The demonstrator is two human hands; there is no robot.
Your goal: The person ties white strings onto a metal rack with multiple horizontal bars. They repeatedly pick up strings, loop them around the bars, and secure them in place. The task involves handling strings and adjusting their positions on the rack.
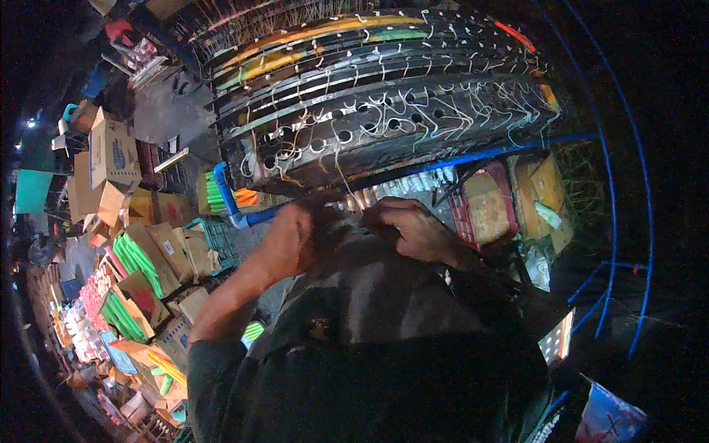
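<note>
In front of me stands a dark metal candle-moulding machine (310, 160) with rows of round holes and many loose white wick cords (432, 119). My left hand (285, 238) is curled below its near edge, with the fingertips lost in shadow. My right hand (412, 227) is bent beside it, thumb and fingers close together. One white cord (344, 176) runs nearly straight from the machine down to the right fingertips; whether they pinch it is hard to see. Beyond the hands, a row of white and peach candles (410, 185) shows under the machine.
A blue pipe (482, 152) crosses below the machine, with an elbow (221, 171) at left. Cardboard boxes (113, 152), green sticks (135, 260) and a teal crate (213, 241) crowd the left. A red crate (462, 216) stands at right, near a tall blue frame (612, 221).
</note>
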